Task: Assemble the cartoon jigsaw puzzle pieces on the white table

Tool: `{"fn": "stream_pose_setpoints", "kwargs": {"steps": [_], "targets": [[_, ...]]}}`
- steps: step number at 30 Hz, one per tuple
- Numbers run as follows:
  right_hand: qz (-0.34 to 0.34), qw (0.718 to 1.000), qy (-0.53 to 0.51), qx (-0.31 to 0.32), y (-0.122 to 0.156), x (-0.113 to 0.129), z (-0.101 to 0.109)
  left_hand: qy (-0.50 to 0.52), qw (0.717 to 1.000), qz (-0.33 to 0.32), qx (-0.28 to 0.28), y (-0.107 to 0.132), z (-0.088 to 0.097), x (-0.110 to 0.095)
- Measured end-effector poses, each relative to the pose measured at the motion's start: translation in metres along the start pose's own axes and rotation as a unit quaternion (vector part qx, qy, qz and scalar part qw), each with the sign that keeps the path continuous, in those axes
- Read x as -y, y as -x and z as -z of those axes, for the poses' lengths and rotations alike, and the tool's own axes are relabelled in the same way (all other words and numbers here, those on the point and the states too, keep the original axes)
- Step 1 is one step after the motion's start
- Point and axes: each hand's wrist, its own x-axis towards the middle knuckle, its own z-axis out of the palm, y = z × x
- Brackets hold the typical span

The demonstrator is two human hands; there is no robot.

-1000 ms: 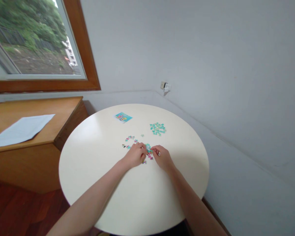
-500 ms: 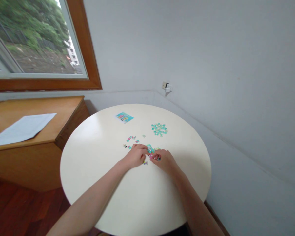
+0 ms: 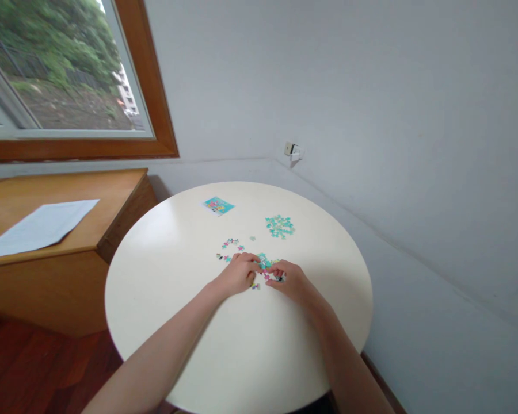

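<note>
Both my hands rest on a round cream table (image 3: 176, 322), over a small cluster of joined puzzle pieces (image 3: 264, 262) in teal and pink. My left hand (image 3: 238, 273) has its fingers curled down onto the left side of the cluster. My right hand (image 3: 291, 282) pinches a small puzzle piece (image 3: 278, 278) at the cluster's near right edge. A few loose pieces (image 3: 230, 244) lie just beyond my left hand, and one tiny piece (image 3: 255, 286) sits between the hands.
A pile of teal pieces (image 3: 280, 226) lies farther back right. A small picture card (image 3: 218, 205) sits at the table's far side. A wooden desk (image 3: 112, 195) with a white paper (image 3: 38, 225) stands left, under a window. Grey walls close off the right.
My right hand has shifted slightly toward me and to the right along the cluster's edge. The left hand has stayed in place.
</note>
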Motion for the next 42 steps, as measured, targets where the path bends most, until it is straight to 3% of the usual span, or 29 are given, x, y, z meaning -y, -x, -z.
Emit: {"fn": "stream_pose_setpoints", "kwargs": {"steps": [11,42], "targets": [[-0.007,0.999,0.001,0.036,-0.003,0.002,0.0,0.002,1.0,-0.007,-0.008,0.001,-0.002,0.003],[-0.037,0.998,0.045,0.026,-0.005,0.014,-0.001,0.013,1.0,-0.008,-0.016,0.002,-0.003,0.004]]}}
